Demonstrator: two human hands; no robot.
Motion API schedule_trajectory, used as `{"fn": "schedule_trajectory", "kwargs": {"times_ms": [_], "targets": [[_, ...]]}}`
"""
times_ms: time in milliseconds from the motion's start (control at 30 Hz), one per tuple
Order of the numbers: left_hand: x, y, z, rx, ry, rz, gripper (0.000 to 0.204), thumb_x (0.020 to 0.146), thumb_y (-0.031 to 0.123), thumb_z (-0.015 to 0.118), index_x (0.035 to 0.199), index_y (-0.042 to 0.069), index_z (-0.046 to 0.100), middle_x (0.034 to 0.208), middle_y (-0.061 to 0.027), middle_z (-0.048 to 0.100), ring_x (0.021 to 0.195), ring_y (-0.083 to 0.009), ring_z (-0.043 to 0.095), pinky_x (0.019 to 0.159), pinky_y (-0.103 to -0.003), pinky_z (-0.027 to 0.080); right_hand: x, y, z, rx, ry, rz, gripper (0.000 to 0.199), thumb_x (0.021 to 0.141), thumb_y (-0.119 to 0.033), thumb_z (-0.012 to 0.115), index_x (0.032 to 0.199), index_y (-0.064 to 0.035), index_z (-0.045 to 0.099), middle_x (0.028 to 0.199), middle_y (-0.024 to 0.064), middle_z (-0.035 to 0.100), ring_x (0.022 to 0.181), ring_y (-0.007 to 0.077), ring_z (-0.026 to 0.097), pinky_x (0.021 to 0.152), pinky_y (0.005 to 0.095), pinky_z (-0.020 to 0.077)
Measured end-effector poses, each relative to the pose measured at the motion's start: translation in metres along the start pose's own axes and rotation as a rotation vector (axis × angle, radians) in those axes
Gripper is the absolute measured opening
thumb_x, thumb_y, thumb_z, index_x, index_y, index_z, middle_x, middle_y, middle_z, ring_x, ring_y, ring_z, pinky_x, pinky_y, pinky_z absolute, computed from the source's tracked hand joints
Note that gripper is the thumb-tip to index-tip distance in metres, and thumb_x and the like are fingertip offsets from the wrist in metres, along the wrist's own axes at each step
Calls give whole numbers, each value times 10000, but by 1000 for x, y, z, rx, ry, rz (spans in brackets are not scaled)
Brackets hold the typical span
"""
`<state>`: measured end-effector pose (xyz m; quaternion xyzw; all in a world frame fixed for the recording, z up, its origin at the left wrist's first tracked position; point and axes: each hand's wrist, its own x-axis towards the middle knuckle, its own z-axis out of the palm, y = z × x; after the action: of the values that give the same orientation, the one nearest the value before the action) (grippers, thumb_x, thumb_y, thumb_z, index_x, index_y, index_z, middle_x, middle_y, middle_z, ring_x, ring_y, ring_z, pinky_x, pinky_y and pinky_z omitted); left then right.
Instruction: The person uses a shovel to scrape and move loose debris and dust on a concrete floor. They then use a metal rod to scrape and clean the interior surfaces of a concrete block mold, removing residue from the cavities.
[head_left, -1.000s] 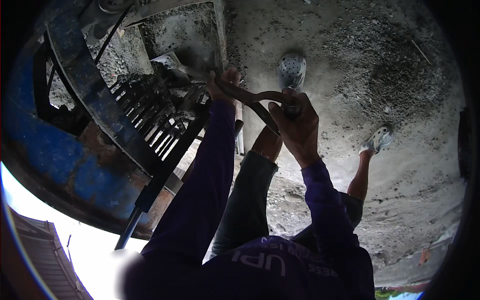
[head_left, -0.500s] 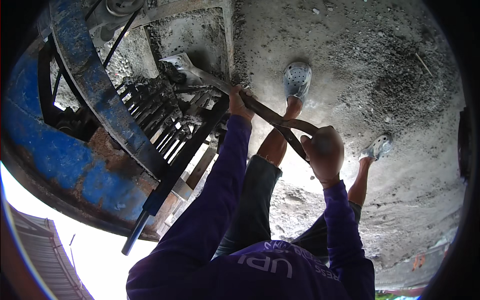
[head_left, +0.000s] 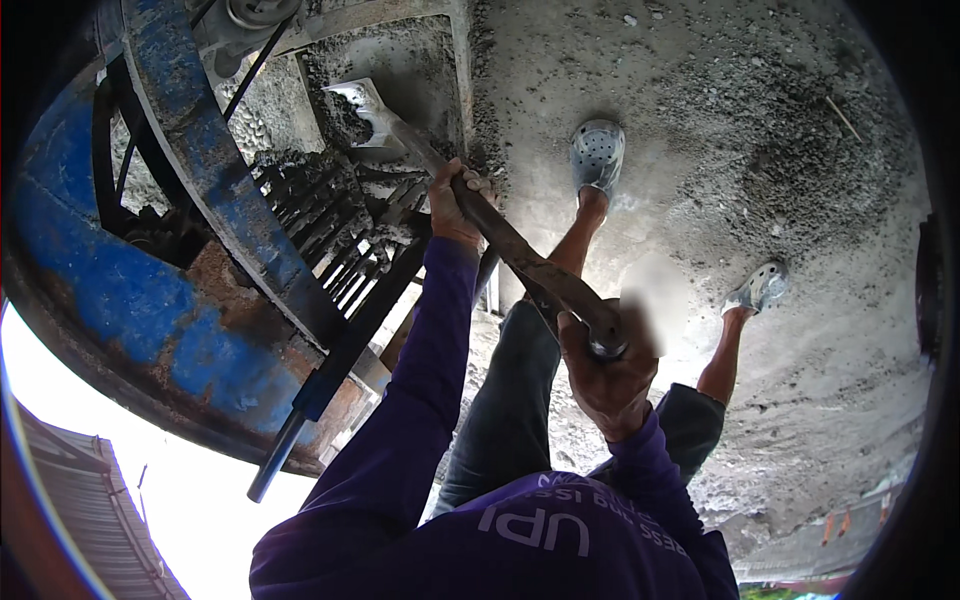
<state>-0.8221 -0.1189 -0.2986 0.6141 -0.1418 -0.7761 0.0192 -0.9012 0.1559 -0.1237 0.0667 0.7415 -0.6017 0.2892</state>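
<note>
I hold a long-handled shovel (head_left: 520,255) in both hands. My left hand (head_left: 452,205) grips the worn shaft partway down; my right hand (head_left: 603,375) is closed around the handle's end, nearer my body. The grey metal blade (head_left: 372,115) rests in a concrete-lined hopper (head_left: 410,60) holding grey cement mix. Both arms wear purple sleeves. My feet in grey perforated clogs (head_left: 597,152) stand on the mortar-strewn ground.
A large blue, rusty mixer drum (head_left: 170,300) with a dark metal grate (head_left: 330,230) fills the left. A dark bar (head_left: 300,420) sticks out below it. Wet grey mortar covers the ground (head_left: 800,150) at right. The second clog (head_left: 757,288) is further right.
My right hand has drawn the handle end down and toward my body, while my left hand slid to a higher spot on the shaft. The blade now sits deeper in the hopper.
</note>
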Motion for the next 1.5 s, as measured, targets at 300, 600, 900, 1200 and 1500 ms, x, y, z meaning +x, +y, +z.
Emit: {"fn": "schedule_trajectory", "kwargs": {"times_ms": [300,600,900,1200,1500], "targets": [[36,46,-56,-2,56,-36,154,884,222,621,790,134,537,660,-7,551,561,-173,554,538,-392,494,0,38,57,44,34,54,290,782,-2,748,956,-14,516,670,75,579,556,168,615,497,281,475],[103,-27,-62,73,327,116,193,889,253,609,927,148,452,686,-41,525,568,-213,541,555,-440,495,37,171,28,455,22,476,197,792,23,701,809,-64,526,629,-38,510,494,34,469,437,227,389],[105,-65,-22,125,357,182,203,868,219,620,958,130,462,682,-59,522,563,-227,540,593,-466,492,58,186,-18,552,19,541,177,775,-22,733,806,-80,569,609,-22,520,464,69,496,419,239,427],[23,-205,86,22,298,259,260,862,177,627,993,25,461,705,-134,538,543,-266,568,506,-441,509,7,155,-186,517,107,420,168,778,-47,730,798,-94,570,585,7,495,446,114,483,420,270,416],[-123,-475,140,249,309,273,406,833,273,738,1023,18,485,818,-120,607,643,-214,594,566,-396,512,-178,75,-459,466,190,224,192,804,-48,672,737,-91,497,566,16,468,406,130,463,394,280,408]]}}
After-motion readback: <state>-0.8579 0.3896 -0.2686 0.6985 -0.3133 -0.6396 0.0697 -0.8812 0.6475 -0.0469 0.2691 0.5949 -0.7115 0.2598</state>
